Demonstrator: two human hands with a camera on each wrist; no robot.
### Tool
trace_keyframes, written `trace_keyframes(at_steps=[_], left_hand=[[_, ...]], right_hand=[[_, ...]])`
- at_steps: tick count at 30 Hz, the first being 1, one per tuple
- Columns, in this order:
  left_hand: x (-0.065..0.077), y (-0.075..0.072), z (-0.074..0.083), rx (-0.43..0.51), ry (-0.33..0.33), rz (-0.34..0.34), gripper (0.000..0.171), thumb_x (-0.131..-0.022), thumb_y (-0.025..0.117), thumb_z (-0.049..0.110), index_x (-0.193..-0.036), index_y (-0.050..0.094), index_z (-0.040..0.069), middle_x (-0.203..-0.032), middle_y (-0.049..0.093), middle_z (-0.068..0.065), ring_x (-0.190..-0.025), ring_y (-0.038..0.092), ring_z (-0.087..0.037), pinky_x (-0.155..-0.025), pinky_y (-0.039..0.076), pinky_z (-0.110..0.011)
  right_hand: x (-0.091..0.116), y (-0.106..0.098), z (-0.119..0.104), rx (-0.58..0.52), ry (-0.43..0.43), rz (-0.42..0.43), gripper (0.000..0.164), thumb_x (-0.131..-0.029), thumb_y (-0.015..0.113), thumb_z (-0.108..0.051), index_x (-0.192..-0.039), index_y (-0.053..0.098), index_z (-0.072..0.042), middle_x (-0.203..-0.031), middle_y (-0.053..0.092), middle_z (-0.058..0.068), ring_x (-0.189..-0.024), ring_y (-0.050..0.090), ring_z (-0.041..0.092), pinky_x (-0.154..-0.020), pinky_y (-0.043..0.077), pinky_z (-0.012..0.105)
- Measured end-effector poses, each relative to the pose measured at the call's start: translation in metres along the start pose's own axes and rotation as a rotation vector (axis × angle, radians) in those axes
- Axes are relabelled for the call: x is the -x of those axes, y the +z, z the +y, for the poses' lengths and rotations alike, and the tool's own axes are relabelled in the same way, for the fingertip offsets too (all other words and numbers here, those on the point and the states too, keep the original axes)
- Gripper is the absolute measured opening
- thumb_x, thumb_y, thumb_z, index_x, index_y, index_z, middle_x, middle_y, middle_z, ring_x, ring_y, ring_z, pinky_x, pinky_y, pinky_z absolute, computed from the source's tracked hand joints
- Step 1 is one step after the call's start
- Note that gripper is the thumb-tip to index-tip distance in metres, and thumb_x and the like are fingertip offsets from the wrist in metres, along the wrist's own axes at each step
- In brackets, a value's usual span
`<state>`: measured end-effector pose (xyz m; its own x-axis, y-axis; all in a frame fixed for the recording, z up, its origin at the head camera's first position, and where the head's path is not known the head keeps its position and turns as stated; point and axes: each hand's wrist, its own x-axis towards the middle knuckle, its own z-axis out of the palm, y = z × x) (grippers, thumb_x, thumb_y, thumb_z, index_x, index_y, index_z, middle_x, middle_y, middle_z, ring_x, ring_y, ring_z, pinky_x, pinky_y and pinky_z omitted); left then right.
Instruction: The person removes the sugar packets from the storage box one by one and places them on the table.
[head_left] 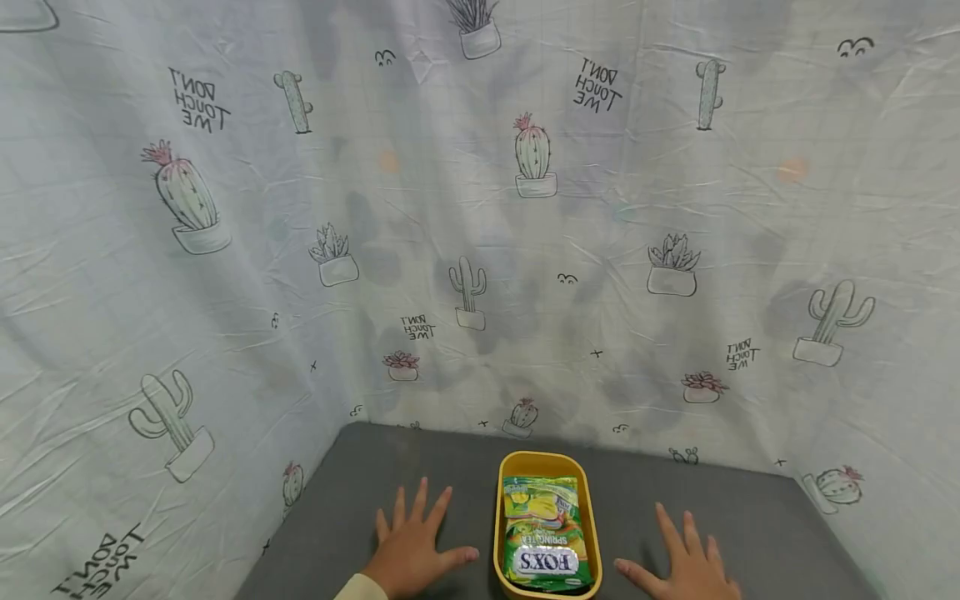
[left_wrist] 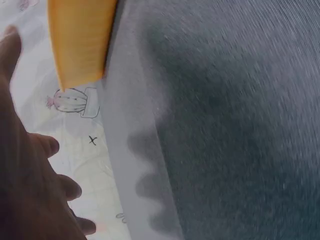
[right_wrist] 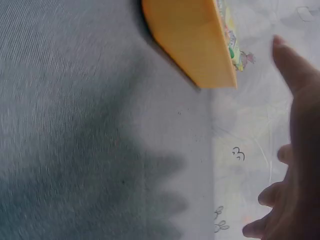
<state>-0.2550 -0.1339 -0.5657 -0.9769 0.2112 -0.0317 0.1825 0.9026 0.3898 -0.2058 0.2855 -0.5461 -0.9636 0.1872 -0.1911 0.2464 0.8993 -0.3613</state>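
Observation:
A yellow rectangular bin [head_left: 498, 533] with rounded corners stands on the dark table between both hands. Inside it lie green and yellow FOX'S Spring Tea packets [head_left: 543, 525], their lettering upside down in the head view. To the bin's left my left hand [head_left: 412, 546] is spread, fingers straight and thumb toward the bin, touching nothing that I can see. My right hand [head_left: 686, 567] is spread on the other side, its thumb also toward the bin and apart from it. Both wrist views show the bin's outer wall [left_wrist: 82, 45] beyond the thumb.
Pale curtains [head_left: 480, 208] printed with potted cacti and mirrored lettering hang behind the table and along its sides. The dark grey tabletop [head_left: 435, 450] runs back to the curtain. Shadows of fingers fall on it in the wrist views.

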Motion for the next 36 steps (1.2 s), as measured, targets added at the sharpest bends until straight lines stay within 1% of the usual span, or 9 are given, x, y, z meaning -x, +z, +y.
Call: trace_keyframes(at_steps=[4,6,9,11,16,19,24,31,36], left_hand=[[0.0,-0.005,0.007,0.173,-0.053,-0.048,0.094,-0.074,0.041,0.084,-0.152,0.028,0.033,-0.157,0.011,-0.016,-0.131,0.007,-0.061,-0.083,0.002,-0.082],[-0.001,-0.008,0.011,0.253,-0.086,-0.063,0.093,-0.075,0.043,0.082,-0.152,0.027,0.031,-0.156,0.012,-0.017,-0.13,0.008,-0.062,-0.082,0.005,-0.082],[-0.002,-0.013,0.015,0.395,-0.093,-0.063,0.09,-0.08,0.043,0.077,-0.153,0.024,0.03,-0.156,0.013,-0.018,-0.13,0.01,-0.062,-0.083,0.011,-0.081],[-0.003,-0.018,0.018,0.538,-0.058,-0.074,0.085,-0.085,0.041,0.072,-0.154,0.019,0.028,-0.156,0.012,-0.019,-0.132,0.011,-0.058,-0.087,0.014,-0.078],[-0.002,-0.03,0.022,0.991,0.031,-0.159,0.071,-0.098,0.027,0.06,-0.156,0.007,0.024,-0.156,0.003,-0.024,-0.134,0.011,-0.055,-0.084,0.034,-0.071],[-0.002,-0.034,0.022,1.157,0.043,-0.19,0.068,-0.099,0.021,0.057,-0.156,0.005,0.023,-0.154,-0.002,-0.028,-0.131,0.01,-0.06,-0.077,0.042,-0.066],[-0.002,-0.034,0.025,1.237,0.013,-0.208,0.072,-0.098,0.023,0.059,-0.156,0.004,0.022,-0.154,-0.002,-0.027,-0.129,0.012,-0.062,-0.077,0.043,-0.066],[-0.003,-0.02,0.034,1.299,-0.041,-0.223,0.079,-0.096,0.034,0.061,-0.156,0.009,0.017,-0.153,-0.002,-0.03,-0.126,0.018,-0.063,-0.072,0.045,-0.065],[-0.004,-0.009,0.041,1.379,-0.043,-0.245,0.078,-0.096,0.035,0.06,-0.156,0.011,0.016,-0.152,0.0,-0.032,-0.125,0.019,-0.064,-0.071,0.045,-0.065]], right_hand=[[-0.002,-0.005,-0.002,-0.162,-0.053,-0.008,0.116,-0.076,0.052,-0.077,-0.151,0.012,0.001,-0.142,0.01,0.045,-0.119,0.018,0.069,-0.079,0.028,0.077],[-0.001,-0.007,-0.005,-0.251,-0.05,-0.018,0.117,-0.077,0.053,-0.075,-0.15,0.008,0.005,-0.142,0.011,0.045,-0.121,0.023,0.065,-0.084,0.029,0.073],[0.004,-0.012,-0.011,-0.391,-0.022,-0.04,0.116,-0.08,0.051,-0.073,-0.15,0.003,0.006,-0.144,0.012,0.042,-0.124,0.025,0.06,-0.087,0.032,0.069],[0.007,-0.015,-0.014,-0.496,-0.012,-0.057,0.111,-0.084,0.048,-0.071,-0.15,-0.001,0.005,-0.143,0.013,0.043,-0.124,0.025,0.061,-0.085,0.036,0.067],[0.012,-0.022,-0.017,-0.861,-0.027,-0.163,0.095,-0.094,0.038,-0.062,-0.15,-0.005,0.003,-0.142,0.01,0.045,-0.119,0.028,0.065,-0.071,0.043,0.065],[0.016,-0.025,-0.016,-1.042,-0.006,-0.253,0.096,-0.093,0.032,-0.065,-0.151,-0.007,0.0,-0.143,0.006,0.045,-0.116,0.032,0.066,-0.069,0.044,0.063],[0.022,-0.032,-0.014,-1.171,-0.018,-0.37,0.101,-0.09,0.025,-0.073,-0.15,-0.016,-0.003,-0.145,0.0,0.043,-0.119,0.032,0.063,-0.078,0.044,0.063],[0.023,-0.04,-0.016,-1.268,-0.082,-0.498,0.101,-0.089,0.023,-0.074,-0.149,-0.02,-0.005,-0.148,-0.006,0.038,-0.125,0.026,0.06,-0.087,0.039,0.064],[0.022,-0.044,-0.025,-1.282,-0.138,-0.558,0.099,-0.091,0.023,-0.071,-0.15,-0.016,-0.003,-0.148,0.007,0.038,-0.123,0.036,0.055,-0.088,0.038,0.064]])
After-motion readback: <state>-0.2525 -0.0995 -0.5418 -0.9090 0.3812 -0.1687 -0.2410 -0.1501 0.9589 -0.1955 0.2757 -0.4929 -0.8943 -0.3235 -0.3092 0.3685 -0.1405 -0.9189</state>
